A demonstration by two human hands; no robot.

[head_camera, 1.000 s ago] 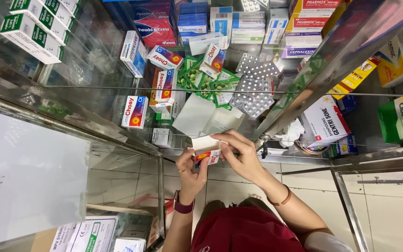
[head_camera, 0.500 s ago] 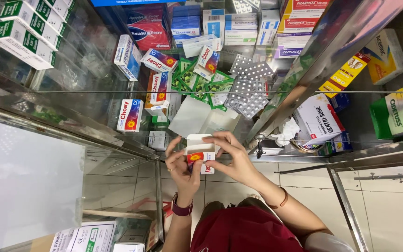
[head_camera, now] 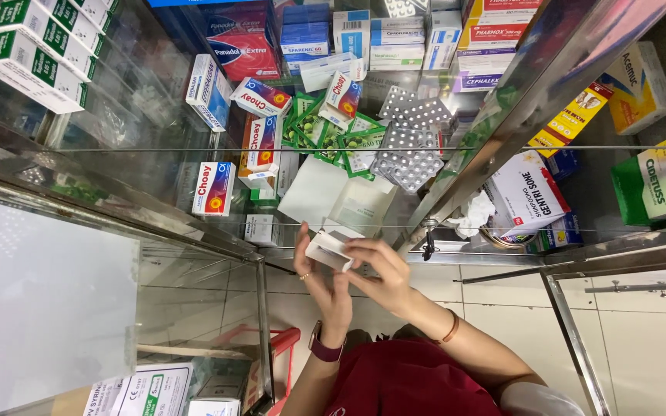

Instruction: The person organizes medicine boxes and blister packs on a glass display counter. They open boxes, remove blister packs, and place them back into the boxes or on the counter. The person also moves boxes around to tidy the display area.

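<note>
Below the glass shelf edge (head_camera: pixel 333 226), in open room, left hand (head_camera: pixel 325 289) and right hand (head_camera: pixel 383 277) both grip a small white box (head_camera: pixel 328 250).

Your left hand (head_camera: pixel 325 289) and right hand (head_camera: pixel 379 277) meet on a small box (head_camera: pixel 329 250), just below the glass shelf (head_camera: pixel 194 149). Blister packs (head_camera: pixel 410 139) lie on that shelf, sachets (head_camera: pixel 333 135) just left of them, stacked boxes (head_camera: pixel 36 46) far left.
</note>
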